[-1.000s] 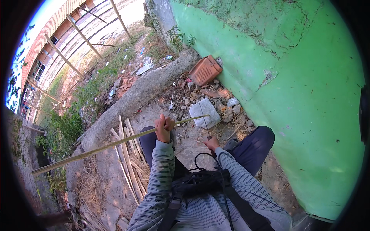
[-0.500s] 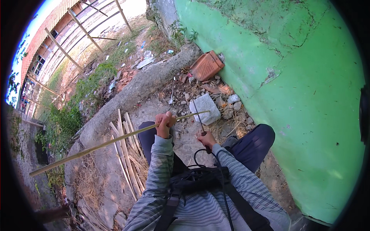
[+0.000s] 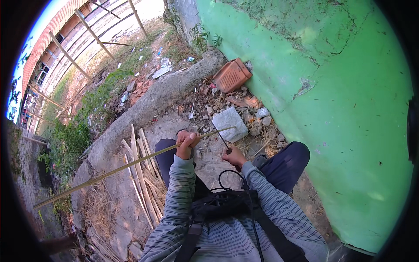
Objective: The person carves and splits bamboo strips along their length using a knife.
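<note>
Bamboo strip (image 3: 131, 168), long, thin and pale yellow, runs slantwise across the person's lap, its near end just past the grey stone block (image 3: 230, 124) and its far end well out over the dry ground to the person's left. The left hand (image 3: 187, 144) is wrapped tightly round the strip, fingers curled over the top, a short way from the end that reaches the block. The right hand (image 3: 234, 155) is also a closed grip, holding the handle of a thin dark blade (image 3: 221, 139) whose tip rises to meet the strip between the left hand and the block; whether blade and strip actually touch is too fine to tell.

The person sits on the ground in a grey striped long-sleeved top and dark trousers, knees apart, with the block between and just beyond them. A black harness with a looping cable (image 3: 231, 192) lies on the chest. Beside the left knee, away from the block, a bundle of split bamboo slats (image 3: 142, 174) rests on the dirt. Beyond the block stands an orange clay tile (image 3: 232, 75) against the green painted wall (image 3: 331, 100), with small rubble and dry leaves scattered around the block. A rounded concrete kerb (image 3: 152, 102) curves past the block's far side, with weeds and a fenced building behind it.
</note>
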The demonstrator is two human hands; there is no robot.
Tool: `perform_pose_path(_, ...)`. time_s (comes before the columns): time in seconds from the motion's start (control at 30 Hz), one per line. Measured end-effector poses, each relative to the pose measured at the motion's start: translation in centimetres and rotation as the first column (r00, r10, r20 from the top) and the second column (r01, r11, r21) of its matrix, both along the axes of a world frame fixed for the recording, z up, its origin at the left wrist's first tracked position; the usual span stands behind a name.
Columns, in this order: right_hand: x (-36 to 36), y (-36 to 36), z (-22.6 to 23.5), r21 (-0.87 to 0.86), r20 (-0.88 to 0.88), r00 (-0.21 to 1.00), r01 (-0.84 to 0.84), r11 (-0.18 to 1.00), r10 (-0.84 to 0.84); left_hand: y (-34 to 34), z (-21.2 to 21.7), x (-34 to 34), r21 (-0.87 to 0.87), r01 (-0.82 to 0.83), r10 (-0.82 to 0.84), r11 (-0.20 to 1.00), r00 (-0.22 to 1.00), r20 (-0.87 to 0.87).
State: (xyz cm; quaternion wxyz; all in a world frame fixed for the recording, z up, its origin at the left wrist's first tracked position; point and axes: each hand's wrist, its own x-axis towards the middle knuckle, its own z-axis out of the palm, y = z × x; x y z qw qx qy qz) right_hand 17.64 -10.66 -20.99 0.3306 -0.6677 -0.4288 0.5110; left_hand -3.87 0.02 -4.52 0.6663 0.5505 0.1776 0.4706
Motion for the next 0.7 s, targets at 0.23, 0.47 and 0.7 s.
perform_pose_path(0.23,0.1,-0.6,-0.2,-0.195,-0.174,0.976,0.093,0.976,-0.127,0.2,-0.1,0.1,-0.118,-0.127,0.132,0.985,0.991,0.033)
perform_pose_path(0.47,-2.0,-0.6,0.0,0.193,-0.122,0.98,-0.132,0.972,0.157,1.0,0.9,0.4,-0.18,-0.277,0.299,0.944,0.948,0.11)
perform_pose_path(0.7,-0.6,-1.0,-3.7,-0.07,0.108,0.993,0.058,0.996,-0.05,1.5,0.6,0.9,-0.255,-0.274,0.331,0.928,0.918,0.217)
